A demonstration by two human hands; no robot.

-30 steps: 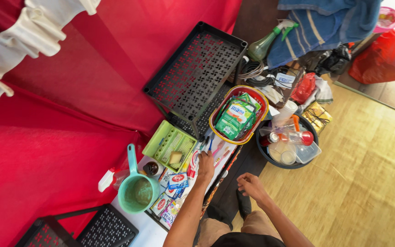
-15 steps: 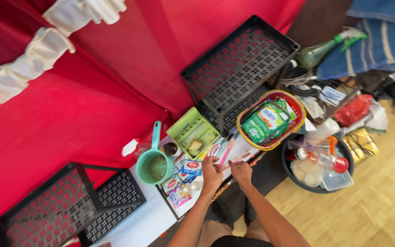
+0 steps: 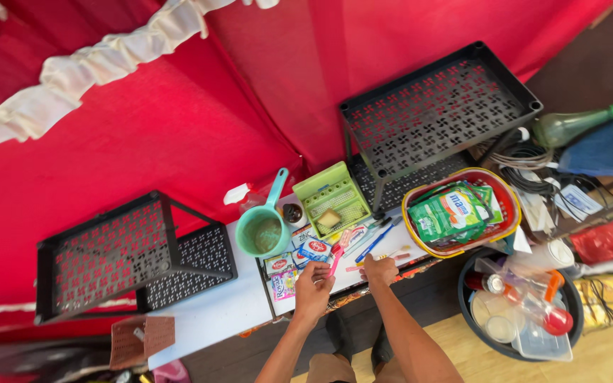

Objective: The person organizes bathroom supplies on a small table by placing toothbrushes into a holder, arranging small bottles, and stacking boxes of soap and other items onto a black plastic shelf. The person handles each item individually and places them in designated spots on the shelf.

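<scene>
My left hand point(image 3: 313, 289) holds a pink toothbrush point(image 3: 335, 259) by its handle, just above the white table point(image 3: 214, 312). My right hand point(image 3: 379, 270) rests curled on the table's front edge, its fingertips at the ends of several toothbrushes and pens point(image 3: 377, 245) lying there. I cannot tell whether it grips one. Small red, white and blue sachets point(image 3: 294, 264) lie left of the pink toothbrush. Behind them stand a teal dipper point(image 3: 264, 231) and a green slotted tray point(image 3: 331, 198) with a small soap piece in it.
A black perforated rack point(image 3: 438, 106) stands at the back right, another point(image 3: 108, 255) at the left. A red and yellow basket point(image 3: 494, 186) holds green packets. A black basin point(image 3: 471, 330) of plastic containers sits on the wooden floor. Red cloth hangs behind.
The view has swung left, so everything sits further right in frame. My right hand came up from my lap to the table edge. My left hand picked up the pink toothbrush.
</scene>
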